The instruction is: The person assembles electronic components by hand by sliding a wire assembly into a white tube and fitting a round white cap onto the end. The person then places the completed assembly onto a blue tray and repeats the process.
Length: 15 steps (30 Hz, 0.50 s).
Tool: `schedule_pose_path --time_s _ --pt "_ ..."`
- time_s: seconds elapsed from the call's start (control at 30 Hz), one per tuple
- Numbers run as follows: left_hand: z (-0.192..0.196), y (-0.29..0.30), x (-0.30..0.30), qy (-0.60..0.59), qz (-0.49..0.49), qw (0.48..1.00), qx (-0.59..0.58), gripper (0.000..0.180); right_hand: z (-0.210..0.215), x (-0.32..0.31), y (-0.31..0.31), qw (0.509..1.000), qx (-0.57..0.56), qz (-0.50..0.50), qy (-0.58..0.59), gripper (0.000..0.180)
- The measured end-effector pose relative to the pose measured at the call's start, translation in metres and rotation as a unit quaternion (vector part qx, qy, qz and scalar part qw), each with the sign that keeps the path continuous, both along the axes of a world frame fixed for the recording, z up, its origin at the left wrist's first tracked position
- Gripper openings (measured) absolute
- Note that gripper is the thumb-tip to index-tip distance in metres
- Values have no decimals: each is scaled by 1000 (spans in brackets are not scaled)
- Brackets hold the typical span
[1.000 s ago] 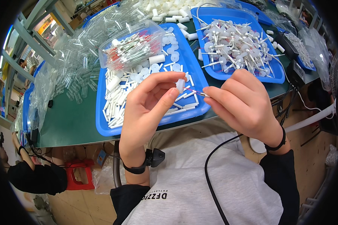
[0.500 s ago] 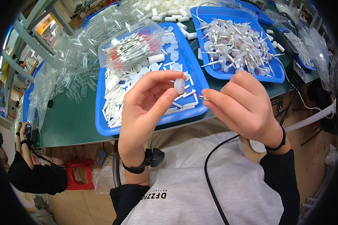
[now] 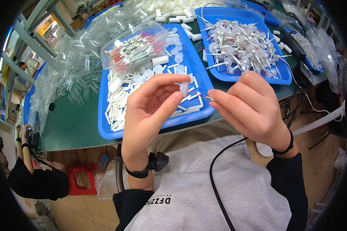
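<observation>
My left hand (image 3: 152,102) pinches a translucent white plastic disc (image 3: 184,89) between thumb and index finger, its edge turned partly toward me. Thin reddish wires run from the disc toward my right hand (image 3: 252,106). That hand is closed on a small connector with a metallic tip (image 3: 209,98), most of which its fingers hide. Both hands hover over the near right part of a blue tray (image 3: 104,127) that holds short white tubes (image 3: 117,102) and loose white discs (image 3: 179,58). On that tray stands a clear plastic box (image 3: 104,57) of red and white wired parts.
A second blue tray (image 3: 287,79) at the right holds a heap of discs joined to white stems (image 3: 243,46). Clear plastic tubes (image 3: 75,73) pile up at the left, white foam-like cylinders (image 3: 173,11) at the back. Another person's arm (image 3: 21,158) shows at far left, near a red stool (image 3: 83,179).
The disc in my left hand has turned more edge-on. My right hand with the connector has shifted very slightly; the trays look the same.
</observation>
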<state>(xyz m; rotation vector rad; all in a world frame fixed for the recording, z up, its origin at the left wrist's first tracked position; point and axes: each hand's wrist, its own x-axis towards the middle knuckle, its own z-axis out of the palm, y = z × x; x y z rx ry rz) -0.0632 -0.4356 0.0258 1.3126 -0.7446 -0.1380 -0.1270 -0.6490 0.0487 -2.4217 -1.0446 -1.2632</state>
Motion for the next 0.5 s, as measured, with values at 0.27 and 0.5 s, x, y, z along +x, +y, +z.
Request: schedule_pose_path --time_s 0.27,0.5 --pt "-1 0 1 -24 -39 999 3 26 -1 1 1 1000 -1 1 2 30" --pt "0 -1 -1 -28 -65 997 6 28 -7 4 6 1000 18 19 3 24"
